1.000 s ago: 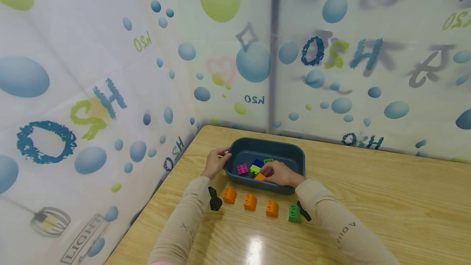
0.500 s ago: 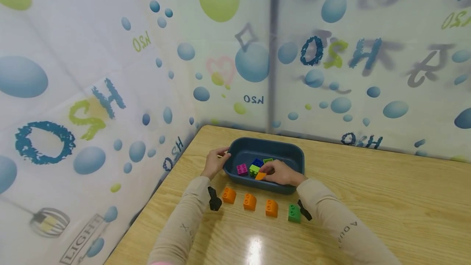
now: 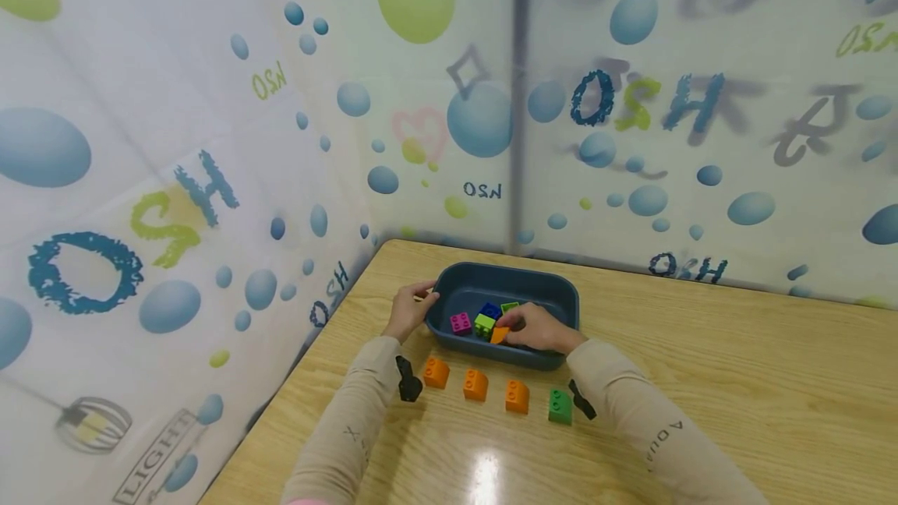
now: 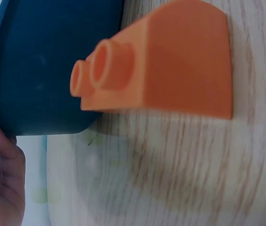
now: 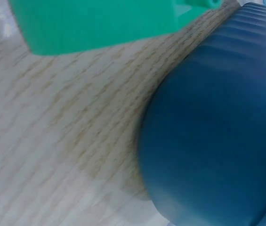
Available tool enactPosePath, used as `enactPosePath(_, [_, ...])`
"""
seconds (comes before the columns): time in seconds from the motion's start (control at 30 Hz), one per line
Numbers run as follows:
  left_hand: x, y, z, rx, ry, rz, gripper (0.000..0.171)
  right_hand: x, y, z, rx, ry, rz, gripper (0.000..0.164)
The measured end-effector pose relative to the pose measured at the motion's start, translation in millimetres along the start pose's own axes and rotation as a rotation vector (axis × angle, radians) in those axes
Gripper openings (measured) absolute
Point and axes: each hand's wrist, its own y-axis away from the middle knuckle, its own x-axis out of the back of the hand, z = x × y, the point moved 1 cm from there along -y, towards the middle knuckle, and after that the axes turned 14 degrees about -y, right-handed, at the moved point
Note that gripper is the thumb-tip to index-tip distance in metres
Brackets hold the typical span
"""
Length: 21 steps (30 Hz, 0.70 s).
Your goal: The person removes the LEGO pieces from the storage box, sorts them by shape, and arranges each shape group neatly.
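My left hand (image 3: 408, 312) grips the left end of a dark blue tray (image 3: 449, 340), and in the left wrist view its fingers touch the rim. Inside the tray, my right hand (image 3: 536, 327) pinches an orange toy block (image 3: 499, 335), partly hidden by the fingers. Beside it lie a lime green block (image 3: 484, 324), a magenta block (image 3: 460, 323), a dark blue block (image 3: 490, 310) and another green block (image 3: 510, 307). The right wrist view shows the tray's outer wall (image 5: 213, 127) but not the right hand.
In front of the tray stands a row of toy blocks: a left orange one (image 3: 436, 372), a middle orange one (image 3: 475, 385), a right orange one (image 3: 517, 396) and a green one (image 3: 560, 406). Printed curtains (image 3: 631, 201) border the wooden table (image 3: 701, 357).
The orange block in my right hand has tilted between the fingers and shifted slightly within the tray. My left hand stays on the tray's end.
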Motion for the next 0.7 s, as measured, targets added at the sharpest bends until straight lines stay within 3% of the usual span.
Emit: enactPosePath(0.7, [-0.4, -0.4, -1.4, -0.008, -0.013, -0.004, 0.031, -3.4, -0.7, 1.4, -0.007, -0.029, 0.015, 0.018])
